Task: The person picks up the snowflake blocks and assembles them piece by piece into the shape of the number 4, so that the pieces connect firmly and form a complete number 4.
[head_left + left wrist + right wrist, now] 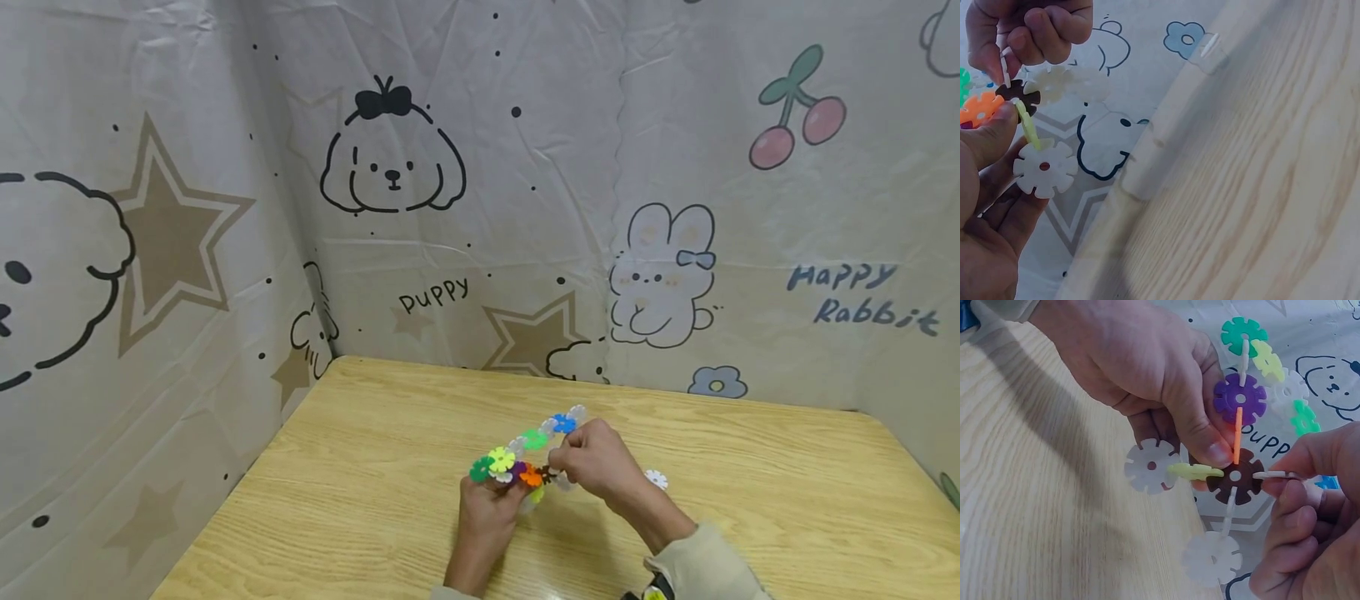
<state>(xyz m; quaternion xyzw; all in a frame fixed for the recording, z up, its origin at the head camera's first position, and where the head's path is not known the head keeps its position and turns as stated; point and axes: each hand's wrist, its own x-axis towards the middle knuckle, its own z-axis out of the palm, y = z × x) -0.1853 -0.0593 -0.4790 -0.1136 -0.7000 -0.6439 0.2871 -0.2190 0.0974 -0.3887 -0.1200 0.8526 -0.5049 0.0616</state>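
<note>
My left hand (487, 512) holds a chain of notched, flower-shaped interlocking discs above the table, its thumb by the orange disc (531, 475) and the brown disc (1249, 489). Between right thumb and fingers, my right hand (600, 462) pinches a white disc (1271, 475) that meets the brown disc's edge; how deep it sits is hard to tell. A yellow disc (1194, 472) joins the brown one to another white disc (1045, 169), and a pale branch ends in a clear disc (1210, 559). Purple (1229, 394), green (481, 468) and blue (563, 423) discs belong to the chain too.
A loose white disc (656, 479) lies on the wood-grain table (360, 483), to the right of my right hand. Printed cloth (525, 183) with cartoon animals hangs behind the table and along its sides. Something dark (654, 587) shows below my right sleeve (708, 567).
</note>
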